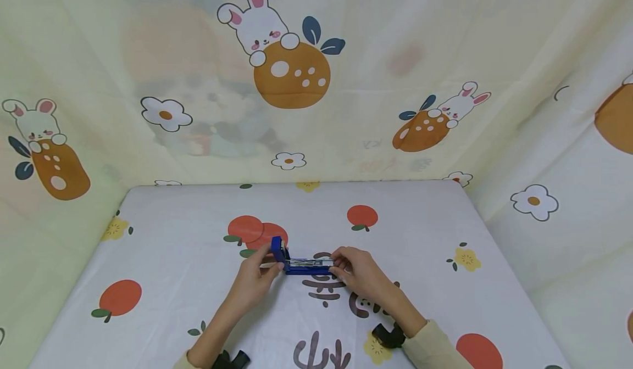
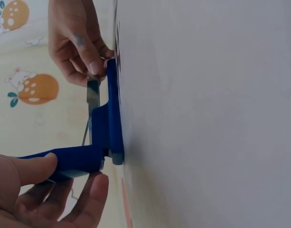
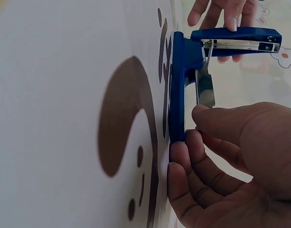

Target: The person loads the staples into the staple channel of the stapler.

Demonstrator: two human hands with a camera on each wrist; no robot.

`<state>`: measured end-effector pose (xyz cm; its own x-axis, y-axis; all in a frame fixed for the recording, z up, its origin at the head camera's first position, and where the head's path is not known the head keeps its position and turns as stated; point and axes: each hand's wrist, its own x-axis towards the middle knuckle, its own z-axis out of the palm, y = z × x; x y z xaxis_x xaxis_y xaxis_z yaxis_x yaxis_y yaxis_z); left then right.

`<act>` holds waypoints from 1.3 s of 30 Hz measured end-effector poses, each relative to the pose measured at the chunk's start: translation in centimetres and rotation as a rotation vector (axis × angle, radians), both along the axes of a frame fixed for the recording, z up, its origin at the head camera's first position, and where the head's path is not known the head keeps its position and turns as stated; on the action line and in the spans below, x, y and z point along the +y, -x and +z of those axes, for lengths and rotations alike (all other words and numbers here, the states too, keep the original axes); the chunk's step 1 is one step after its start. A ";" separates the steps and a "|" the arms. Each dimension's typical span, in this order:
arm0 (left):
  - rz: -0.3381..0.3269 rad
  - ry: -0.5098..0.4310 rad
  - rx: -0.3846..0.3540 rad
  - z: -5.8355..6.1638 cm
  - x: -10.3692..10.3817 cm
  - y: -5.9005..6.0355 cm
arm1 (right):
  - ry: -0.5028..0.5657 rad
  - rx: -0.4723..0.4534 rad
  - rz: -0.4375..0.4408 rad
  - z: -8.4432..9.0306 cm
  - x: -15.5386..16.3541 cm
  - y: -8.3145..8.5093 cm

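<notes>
A blue stapler point(image 1: 303, 266) lies on the printed tablecloth point(image 1: 420, 281) near the middle, swung open. Its blue top cover point(image 2: 64, 159) stands up at the left end, and my left hand point(image 1: 273, 263) pinches it between thumb and fingers. The metal staple channel point(image 3: 205, 88) is lifted slightly off the blue base point(image 3: 177, 85). My right hand point(image 1: 337, 266) is at the stapler's right end, fingertips curled against the base tip and thumb near the channel's front. In the left wrist view the stapler point(image 2: 109, 121) sits between my left hand point(image 2: 76, 178) and my right hand point(image 2: 95, 66).
The cloth with fruit and cactus prints covers the whole table. Cream curtains with rabbit and flower prints point(image 1: 277, 45) close off the back and both sides. Black wrist straps point(image 1: 389, 336) sit on both forearms near the front edge.
</notes>
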<state>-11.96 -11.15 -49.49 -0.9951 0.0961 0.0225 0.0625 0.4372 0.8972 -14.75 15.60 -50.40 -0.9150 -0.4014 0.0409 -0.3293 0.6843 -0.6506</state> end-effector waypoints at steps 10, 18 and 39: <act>-0.012 0.030 -0.008 -0.2 0.1 -0.1 | -0.004 -0.003 -0.001 -0.1 0.0 0.1; -0.016 0.040 -0.005 -0.6 0.2 0.1 | -0.006 -0.010 -0.004 -0.2 0.0 0.1; -0.047 0.069 0.052 -0.3 1.1 0.1 | 0.009 -0.014 -0.008 0.0 0.0 0.0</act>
